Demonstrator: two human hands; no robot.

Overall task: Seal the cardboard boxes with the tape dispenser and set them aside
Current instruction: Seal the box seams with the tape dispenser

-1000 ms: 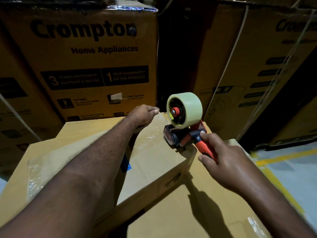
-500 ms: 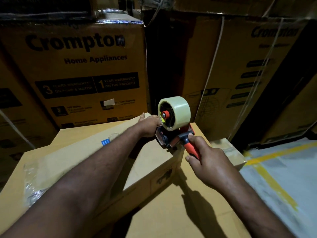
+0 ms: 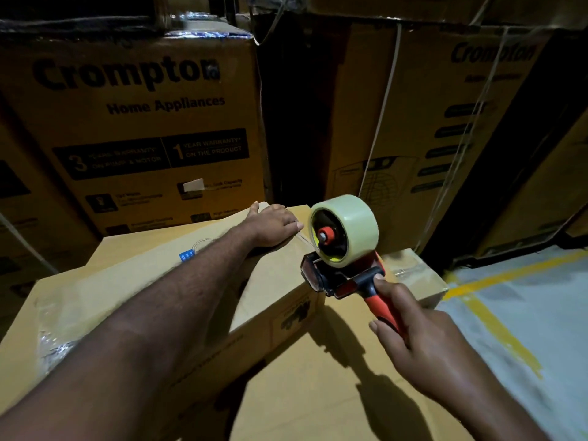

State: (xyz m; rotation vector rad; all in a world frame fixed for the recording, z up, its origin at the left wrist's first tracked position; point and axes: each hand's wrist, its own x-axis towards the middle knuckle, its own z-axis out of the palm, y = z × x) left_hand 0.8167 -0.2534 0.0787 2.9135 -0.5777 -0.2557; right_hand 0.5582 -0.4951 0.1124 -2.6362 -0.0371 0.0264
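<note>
Drawn back a little from the left hand (image 3: 273,229) since the earlier frame, the tape dispenser (image 3: 343,275) now stands over the right edge of the top cardboard box (image 3: 197,297). A thin strand of clear tape (image 3: 304,240) stretches from it to that hand.

Nearest the camera lies a lower box (image 3: 318,393), which carries the top cardboard box on its left part. Above the lower box, the right hand (image 3: 423,338) wraps its fingers round the dispenser's red and black handle, thumb on top. The tape roll (image 3: 356,227) stands upright on the dispenser, above the box edge.

Farther on, the left hand lies palm down at the far right corner of the top cardboard box, fingers straight and pressing on the lid. A blue label (image 3: 187,256) sits on the lid beside the forearm. A smaller box (image 3: 416,275) with shiny tape on it shows behind the dispenser. To the right is a pale floor (image 3: 541,313) with a yellow line (image 3: 496,323). Printed cartons (image 3: 143,122) are stacked at the back.
</note>
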